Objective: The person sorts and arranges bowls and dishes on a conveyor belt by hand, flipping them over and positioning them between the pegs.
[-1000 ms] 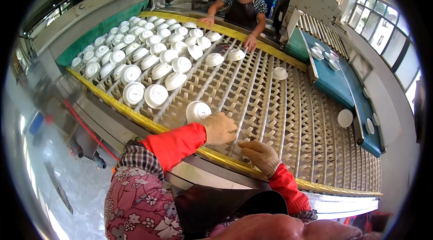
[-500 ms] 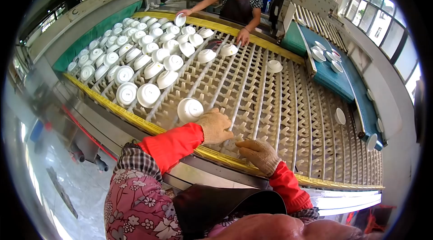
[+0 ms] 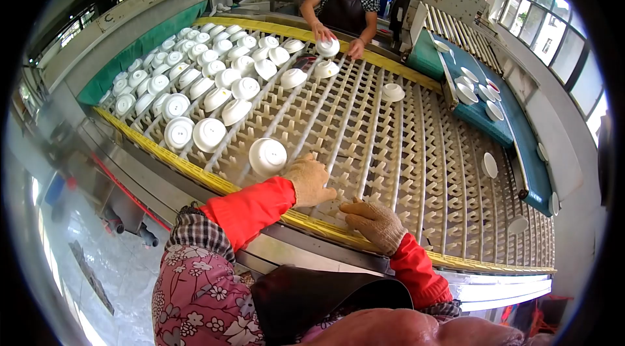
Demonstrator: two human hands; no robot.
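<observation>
My left hand [image 3: 307, 180], in a tan knit glove, lies over the slatted conveyor [image 3: 364, 151] near its front edge, fingers loosely extended to the right. Just beyond its wrist is a single white bowl [image 3: 267, 156], turned upside down, with a small gap or light contact that I cannot tell. My right hand [image 3: 374, 221], gloved alike, rests to the right at the yellow edge [image 3: 325, 229], fingers pointing left. Nothing shows in either hand. Upside-down white bowls [image 3: 245, 88] crowd the left part of the conveyor.
Across the conveyor a person's hand [image 3: 322, 32] holds a white bowl [image 3: 327, 46]; their other hand [image 3: 355, 48] is at the far edge. On the right, a blue-green belt [image 3: 478, 121] carries several bowls. Two bowls [image 3: 489, 165] lie below it on the slats.
The conveyor's bowls have shifted slightly left. The other person has brought a bowl rightward. Bowls on the blue-green belt have moved down, and another one appears on the slats below. My hands barely moved.
</observation>
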